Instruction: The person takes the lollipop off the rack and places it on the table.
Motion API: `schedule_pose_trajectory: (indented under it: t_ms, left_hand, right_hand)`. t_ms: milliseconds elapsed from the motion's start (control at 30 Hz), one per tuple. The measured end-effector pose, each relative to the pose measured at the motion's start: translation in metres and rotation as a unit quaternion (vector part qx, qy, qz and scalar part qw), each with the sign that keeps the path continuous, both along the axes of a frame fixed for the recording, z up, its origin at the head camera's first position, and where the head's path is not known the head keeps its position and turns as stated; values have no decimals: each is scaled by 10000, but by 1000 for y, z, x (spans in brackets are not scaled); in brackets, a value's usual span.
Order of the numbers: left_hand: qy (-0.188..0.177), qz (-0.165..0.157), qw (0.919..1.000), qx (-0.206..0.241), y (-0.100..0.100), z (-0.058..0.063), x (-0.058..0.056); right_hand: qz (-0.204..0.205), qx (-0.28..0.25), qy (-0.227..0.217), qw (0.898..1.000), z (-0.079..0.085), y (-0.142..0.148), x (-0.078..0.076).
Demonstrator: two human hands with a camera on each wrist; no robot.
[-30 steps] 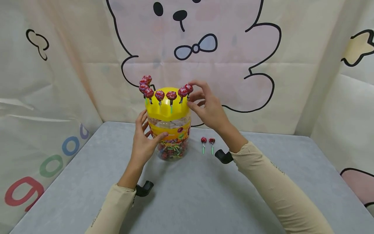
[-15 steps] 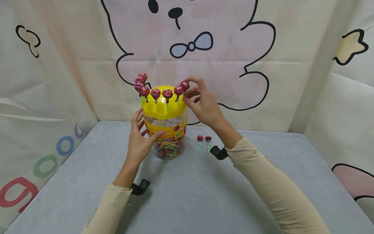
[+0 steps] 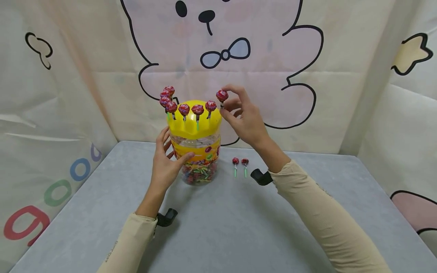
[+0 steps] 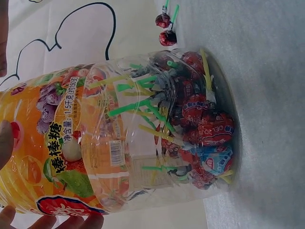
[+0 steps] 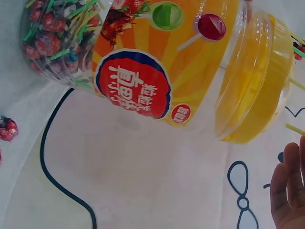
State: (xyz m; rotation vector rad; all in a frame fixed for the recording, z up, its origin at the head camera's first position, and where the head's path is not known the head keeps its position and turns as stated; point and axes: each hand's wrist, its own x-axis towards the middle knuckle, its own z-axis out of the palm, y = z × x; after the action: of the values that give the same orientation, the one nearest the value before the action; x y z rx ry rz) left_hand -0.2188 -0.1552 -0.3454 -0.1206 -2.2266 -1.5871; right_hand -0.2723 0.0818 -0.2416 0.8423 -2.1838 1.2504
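A clear plastic jar (image 3: 201,154) with an orange fruit label stands upright on the table, partly filled with wrapped lollipops (image 4: 217,129). My left hand (image 3: 165,167) grips its left side, thumb across the front. Several red-wrapped lollipops (image 3: 184,110) stand upright in the jar's yellow lid (image 3: 194,131), along its left and front rim. At the lid's upper right, my right hand (image 3: 247,121) pinches another red lollipop (image 3: 222,95) just below its head. Its yellow stick (image 5: 294,129) shows near the fingers in the right wrist view.
Two red lollipops with green sticks, one of them the left lollipop (image 3: 235,161), lie on the grey table (image 3: 218,227) right of the jar. A cartoon-printed curtain (image 3: 273,76) hangs behind the table. Black camera mounts show at both wrists, such as the right mount (image 3: 261,177).
My right hand has moved slightly up and right with its lollipop, widening the gap to the nearest lollipop in the lid. My left hand keeps holding the jar.
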Motion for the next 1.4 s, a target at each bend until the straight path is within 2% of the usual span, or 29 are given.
schedule_pose_trajectory:
  t_ms: [333,600,833,1067,1400]
  left_hand:
    - [92,-15,9999,-59,0,1,-2]
    - [23,45,10000,-70,1,3,-3]
    - [8,66,9999,-89,1,1,-3]
    - [6,48,9999,-101,0,-2,-2]
    - [99,27,9999,-119,1,-4,-2]
  right_hand:
    - [-72,-286,-556,9980,-14,16,0]
    - [164,-605,-1381,9884,-25,26,6]
    - [246,-638,-1566,9853,-44,33,15]
    - [106,-478,-1663,9849,-59,41,19]
    - [-48,-328,-2025,9787,-74,53,30]
